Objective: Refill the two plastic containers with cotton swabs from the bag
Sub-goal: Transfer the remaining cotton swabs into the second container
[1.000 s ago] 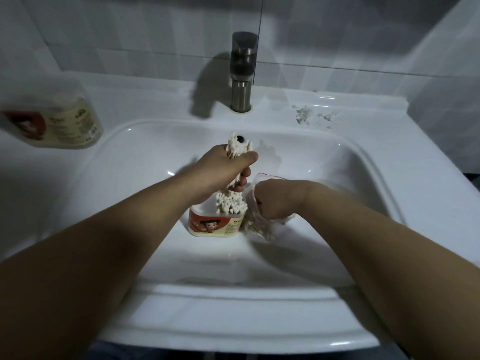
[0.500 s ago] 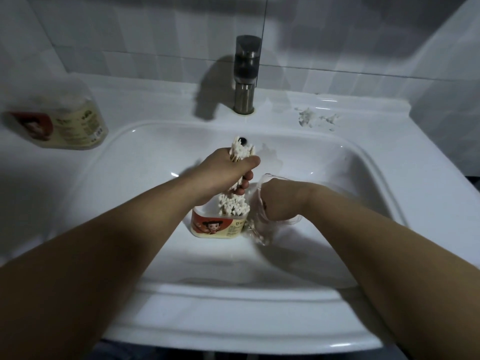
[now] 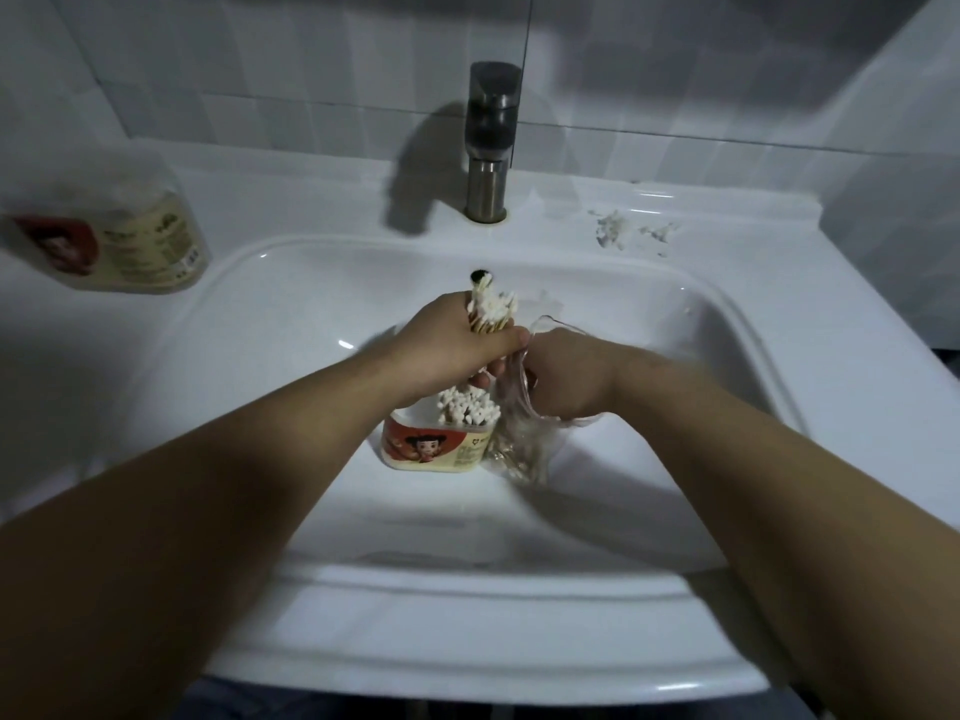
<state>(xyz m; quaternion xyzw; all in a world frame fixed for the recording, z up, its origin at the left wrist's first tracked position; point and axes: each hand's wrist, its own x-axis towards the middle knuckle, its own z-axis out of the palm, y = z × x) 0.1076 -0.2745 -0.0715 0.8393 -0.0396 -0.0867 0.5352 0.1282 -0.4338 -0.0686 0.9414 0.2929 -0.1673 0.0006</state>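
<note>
A plastic container [image 3: 434, 449] with a red cartoon label stands in the white sink basin [image 3: 270, 324], with white swab tips sticking out of its top. My left hand [image 3: 457, 350] is closed around a bundle of cotton swabs [image 3: 491, 309] just above that container. My right hand [image 3: 563, 379] grips the clear plastic bag [image 3: 519, 449], which hangs right of the container with several swabs inside. A second container [image 3: 111, 246] with the same label lies on its side on the counter at the far left.
A steel faucet [image 3: 488, 142] stands behind the basin. White crumbs or residue [image 3: 618, 231] lie on the counter at the back right. The tiled wall closes off the back and right side.
My left hand has lifted the bundle of swabs slightly higher above the container. My right hand stays on the bag, shifted slightly.
</note>
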